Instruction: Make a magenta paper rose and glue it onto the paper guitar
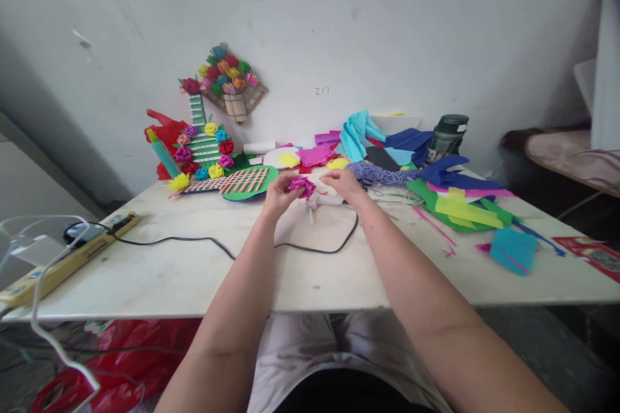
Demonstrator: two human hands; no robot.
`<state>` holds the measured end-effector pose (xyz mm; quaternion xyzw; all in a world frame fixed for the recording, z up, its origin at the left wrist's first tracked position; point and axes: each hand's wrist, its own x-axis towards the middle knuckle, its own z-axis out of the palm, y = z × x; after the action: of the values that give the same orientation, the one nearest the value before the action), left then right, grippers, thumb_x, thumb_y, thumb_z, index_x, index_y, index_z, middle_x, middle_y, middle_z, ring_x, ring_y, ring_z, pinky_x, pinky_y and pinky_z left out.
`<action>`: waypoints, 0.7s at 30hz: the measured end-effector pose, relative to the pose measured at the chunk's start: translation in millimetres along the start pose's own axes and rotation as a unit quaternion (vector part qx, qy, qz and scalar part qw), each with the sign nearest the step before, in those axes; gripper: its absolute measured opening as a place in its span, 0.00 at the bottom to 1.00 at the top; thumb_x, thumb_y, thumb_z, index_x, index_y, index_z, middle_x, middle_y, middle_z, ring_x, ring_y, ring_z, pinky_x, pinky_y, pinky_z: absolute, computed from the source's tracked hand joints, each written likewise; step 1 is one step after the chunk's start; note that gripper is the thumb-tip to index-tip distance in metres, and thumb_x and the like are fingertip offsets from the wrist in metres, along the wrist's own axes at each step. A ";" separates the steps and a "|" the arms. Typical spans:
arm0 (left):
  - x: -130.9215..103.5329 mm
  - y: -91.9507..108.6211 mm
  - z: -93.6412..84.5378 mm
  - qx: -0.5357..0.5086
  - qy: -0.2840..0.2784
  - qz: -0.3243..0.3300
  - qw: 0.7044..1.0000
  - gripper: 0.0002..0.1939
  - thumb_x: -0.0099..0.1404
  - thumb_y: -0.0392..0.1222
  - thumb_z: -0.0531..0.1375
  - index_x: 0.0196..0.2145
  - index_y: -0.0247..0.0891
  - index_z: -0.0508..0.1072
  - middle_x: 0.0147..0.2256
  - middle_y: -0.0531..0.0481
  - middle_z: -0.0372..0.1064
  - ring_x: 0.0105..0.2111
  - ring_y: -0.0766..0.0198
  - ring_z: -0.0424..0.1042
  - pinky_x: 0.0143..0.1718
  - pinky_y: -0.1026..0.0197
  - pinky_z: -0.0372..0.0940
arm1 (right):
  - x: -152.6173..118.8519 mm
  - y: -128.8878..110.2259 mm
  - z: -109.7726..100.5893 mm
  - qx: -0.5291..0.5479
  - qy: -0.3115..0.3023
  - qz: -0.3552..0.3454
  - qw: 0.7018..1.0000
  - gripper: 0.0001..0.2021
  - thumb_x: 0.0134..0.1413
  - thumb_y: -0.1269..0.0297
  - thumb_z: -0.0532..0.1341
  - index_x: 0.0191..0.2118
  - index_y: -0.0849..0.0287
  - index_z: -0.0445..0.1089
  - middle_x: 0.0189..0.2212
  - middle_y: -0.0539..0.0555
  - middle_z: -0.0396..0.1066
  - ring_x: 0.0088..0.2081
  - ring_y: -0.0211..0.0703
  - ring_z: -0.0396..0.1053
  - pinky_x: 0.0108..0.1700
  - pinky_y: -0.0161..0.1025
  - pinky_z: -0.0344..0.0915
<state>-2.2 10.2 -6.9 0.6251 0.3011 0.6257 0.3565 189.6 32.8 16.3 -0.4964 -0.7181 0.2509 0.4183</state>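
Left hand (281, 195) pinches magenta paper flower (303, 187), centre of frame. Right hand (345, 183) just right of it, fingers curled; can't tell if they grip anything. White glue gun (329, 200) just below, black cord (145, 244) running left.

One left hand (282, 194) and one right hand (341, 182) are making two in all, with one bunched pink paper (303, 186). One glue gun (330, 201), one power strip (72, 268), one bottle (444, 139), one heap of yarn (380, 174) and one paper roll (260, 148) are sharing one table (314, 281). Three yellow flowers (216, 171) and two blue flowers (221, 135) are showing by one stick frame (206, 148); one flower picture (231, 77) is showing above. Loose paper sheets (360, 135) are overlapping too much for counting.
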 end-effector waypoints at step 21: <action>0.7 -16.6 2.0 0.071 -0.024 0.020 0.997 0.17 0.48 0.43 0.69 0.35 0.35 0.74 0.33 0.46 0.74 0.33 0.61 0.73 0.37 0.59 0.68 | -8.3 -15.5 4.0 0.253 -0.034 0.057 0.965 0.15 0.27 0.54 0.67 0.19 0.62 0.70 0.18 0.47 0.64 0.27 0.36 0.58 0.34 0.37 0.55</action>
<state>0.9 20.1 -20.1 0.6696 0.3240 0.5943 0.3057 179.7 19.4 23.3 -0.4051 -0.6157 0.4650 0.4905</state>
